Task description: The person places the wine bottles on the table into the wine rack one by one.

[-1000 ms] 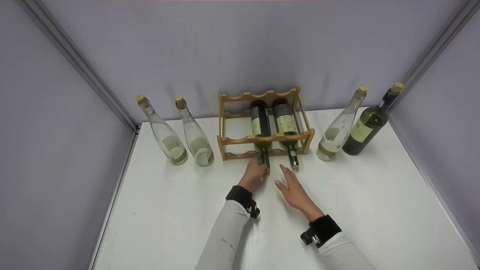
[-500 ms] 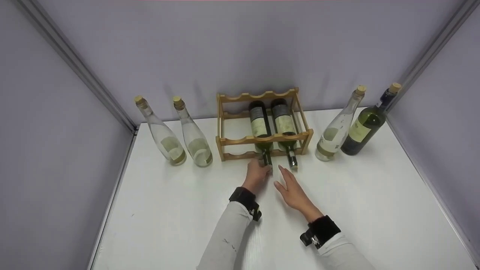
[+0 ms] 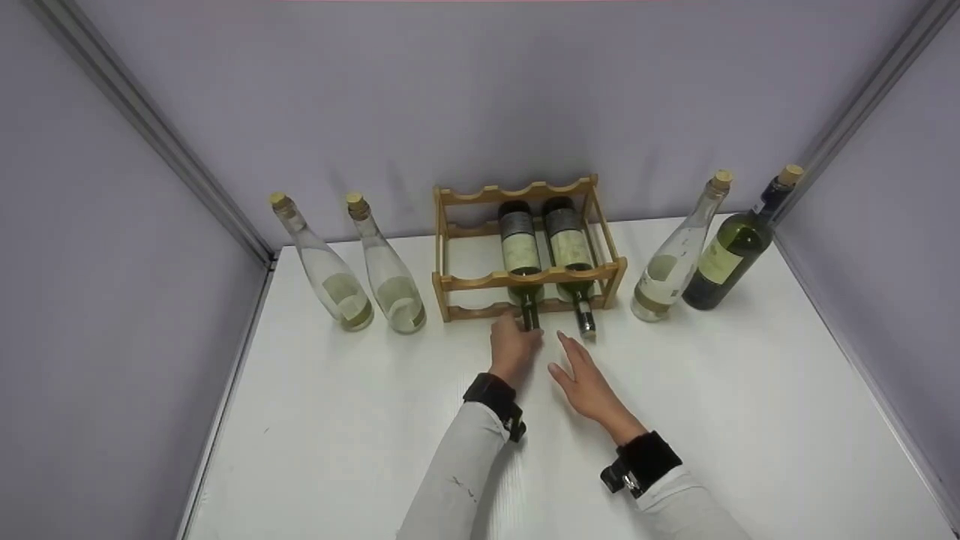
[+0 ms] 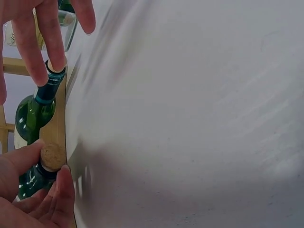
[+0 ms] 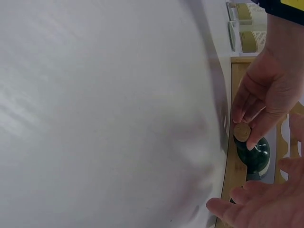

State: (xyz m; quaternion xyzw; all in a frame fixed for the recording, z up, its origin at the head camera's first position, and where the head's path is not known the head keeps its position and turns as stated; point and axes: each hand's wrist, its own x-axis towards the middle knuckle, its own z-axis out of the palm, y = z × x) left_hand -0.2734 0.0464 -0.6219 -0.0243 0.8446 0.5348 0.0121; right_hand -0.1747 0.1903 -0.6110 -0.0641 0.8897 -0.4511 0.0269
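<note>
A green wine bottle (image 3: 520,251) lies in the lower tier of a small wooden wine rack (image 3: 480,283), its neck sticking out at the front. My left hand (image 3: 513,349) grips that neck, thumb and fingers around the cork (image 4: 53,156) end in the left wrist view. Another dark green wine bottle (image 3: 570,246) lies to its right in the rack, neck also outward. My right hand (image 3: 589,384) hovers just in front of that second bottle's neck, fingers extended and holding nothing. In the right wrist view its fingers (image 5: 256,202) are spread below the left hand.
Two clear corked bottles (image 3: 341,289) (image 3: 396,289) stand left of the rack. On the right stand a clear corked bottle (image 3: 667,274) and a green wine bottle (image 3: 724,262). All rest on a white table (image 3: 337,450) enclosed by grey walls (image 3: 300,97).
The gripped bottle has turned about its length, so its label now faces more upward. Its neck swung right, then slightly back left with my left hand. My right hand has barely moved.
</note>
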